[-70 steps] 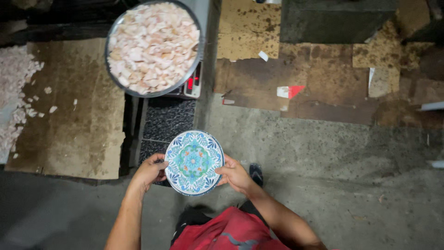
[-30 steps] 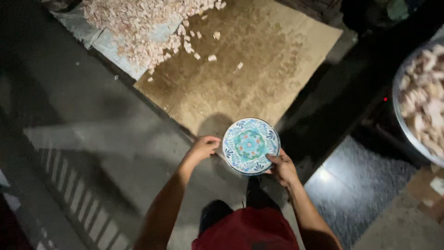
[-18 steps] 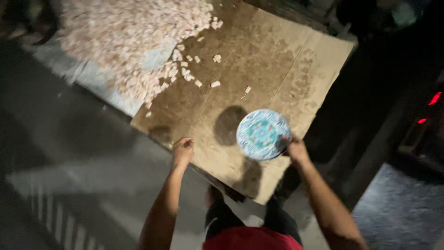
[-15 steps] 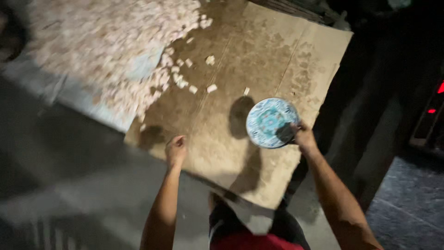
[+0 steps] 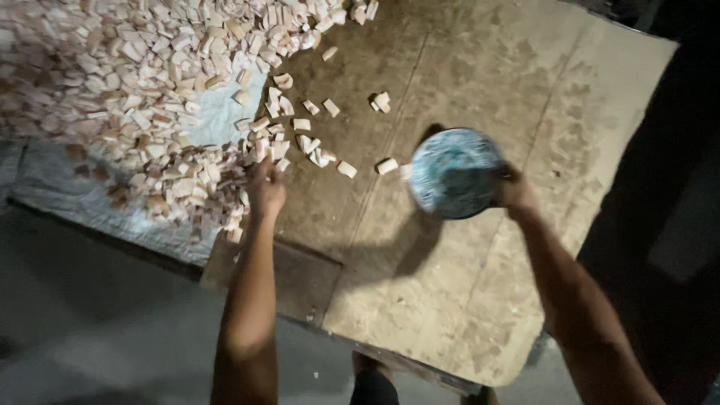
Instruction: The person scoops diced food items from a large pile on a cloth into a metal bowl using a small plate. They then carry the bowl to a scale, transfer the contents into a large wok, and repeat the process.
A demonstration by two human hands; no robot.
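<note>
Many pale chunks (image 5: 150, 97), round patterned plate (image 5: 454, 172), cardboard (image 5: 480, 300)

Plate (image 5: 452, 172) — blue-green, seemingly floral-patterned

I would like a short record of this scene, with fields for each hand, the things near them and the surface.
Left hand: the left hand reaches into the edge of the pale cut pieces, touching them; grip unclear.
Right hand: the right hand holds the patterned blue plate by its rim, tilted.
Plate contents: none visible.
Surface: brown cardboard sheet on the floor; a pale cloth lies under part of the heap.
Loose pieces: a few lie apart on the cardboard.
</note>
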